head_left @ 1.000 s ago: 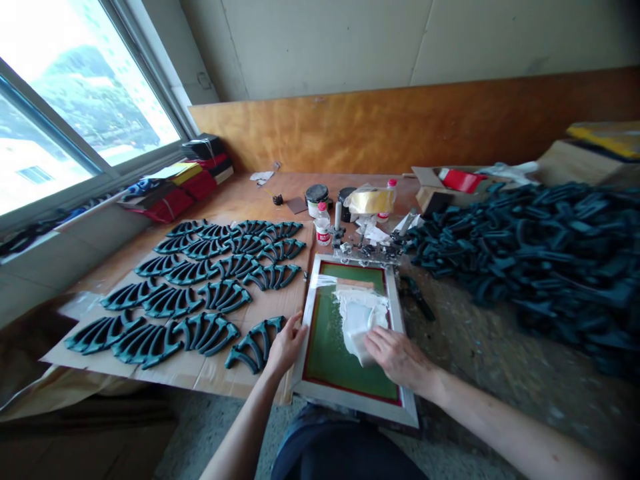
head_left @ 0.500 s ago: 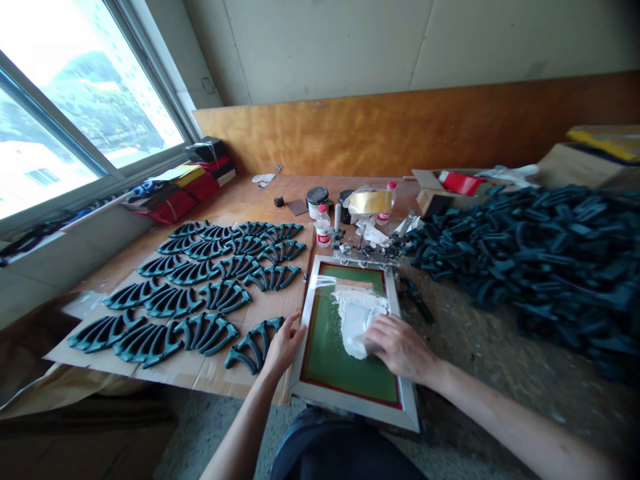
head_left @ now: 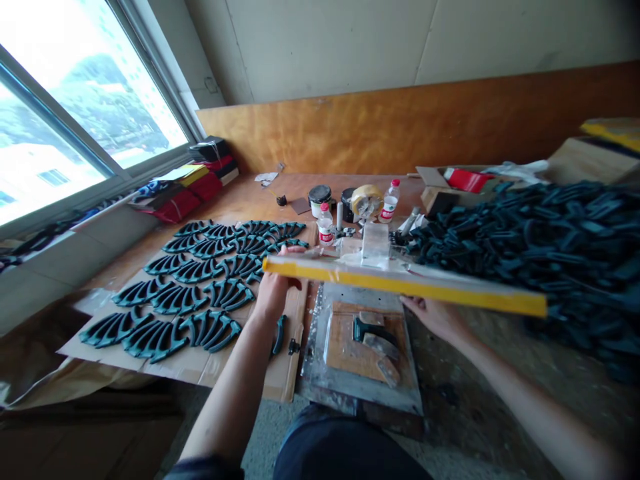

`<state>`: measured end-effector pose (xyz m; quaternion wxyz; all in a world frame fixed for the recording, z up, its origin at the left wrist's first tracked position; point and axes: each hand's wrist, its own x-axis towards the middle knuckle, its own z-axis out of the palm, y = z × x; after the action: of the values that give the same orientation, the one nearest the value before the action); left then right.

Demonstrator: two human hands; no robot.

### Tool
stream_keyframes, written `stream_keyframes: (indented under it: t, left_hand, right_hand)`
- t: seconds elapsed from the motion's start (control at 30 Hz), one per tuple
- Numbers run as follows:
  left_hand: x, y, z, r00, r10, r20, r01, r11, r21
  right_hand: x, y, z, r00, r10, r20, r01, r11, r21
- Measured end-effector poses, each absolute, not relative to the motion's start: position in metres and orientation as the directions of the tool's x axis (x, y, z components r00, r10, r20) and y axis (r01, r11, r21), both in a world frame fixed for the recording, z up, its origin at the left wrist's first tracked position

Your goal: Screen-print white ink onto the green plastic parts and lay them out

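Observation:
My left hand (head_left: 275,290) grips the left end of a screen printing frame (head_left: 400,283), which is tilted up so its yellow-taped edge faces me. Under the frame's right half is my right hand (head_left: 433,317); its fingertips point left near the lower edge and are partly hidden, so I cannot tell whether they hold it. Below, a dark green curved plastic part (head_left: 377,331) lies on a wooden jig (head_left: 343,357) fixed to a grey base plate (head_left: 365,397). A pale grey block (head_left: 376,243) shows above the raised edge.
Rows of dark green curved parts (head_left: 207,297) lie on a cardboard sheet (head_left: 220,373) at left. A large heap of similar parts (head_left: 500,247) fills the right. Bottles (head_left: 389,203), an ink tub (head_left: 320,200) and a tape roll (head_left: 367,200) stand behind the frame.
The screen frame was lying flat and is now lifted, uncovering the jig and green part. My right hand was on the white-smeared squeegee and is now below the frame's edge.

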<state>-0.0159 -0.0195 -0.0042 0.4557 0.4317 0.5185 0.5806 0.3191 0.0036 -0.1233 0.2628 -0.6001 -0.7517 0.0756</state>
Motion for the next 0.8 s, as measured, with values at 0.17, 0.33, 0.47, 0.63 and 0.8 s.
stream_keyframes:
  t: [0.17, 0.33, 0.47, 0.63, 0.8]
  left_hand:
    - [0.002, 0.007, 0.01, -0.287, 0.951, 0.113, -0.121, -0.153, 0.981]
    - [0.036, -0.058, -0.06, -0.094, 0.966, -0.242, -0.115, 0.231, 0.966]
    - [0.073, -0.119, -0.119, 0.059, 0.876, -0.48, -0.161, 0.482, 0.861]
    - [0.039, -0.141, -0.141, -0.392, 0.806, -0.444, -0.235, 0.379, 0.895]
    - [-0.067, -0.168, -0.171, -0.72, 0.521, -0.459, -0.043, 0.627, 0.778]
  right_hand:
    - [0.287, -0.038, -0.184, -0.405, 0.903, 0.145, 0.845, 0.43, -0.318]
    - [0.264, -0.049, -0.186, -0.298, 0.949, 0.106, 0.856, 0.315, -0.41]
    - [0.219, -0.08, -0.161, -0.364, 0.824, 0.434, 0.754, 0.534, -0.382]
    - [0.183, -0.107, -0.146, -0.597, 0.597, 0.536, 0.557, 0.79, -0.259]
    - [0.218, -0.072, -0.174, -0.596, 0.611, 0.521, 0.533, 0.786, -0.312]
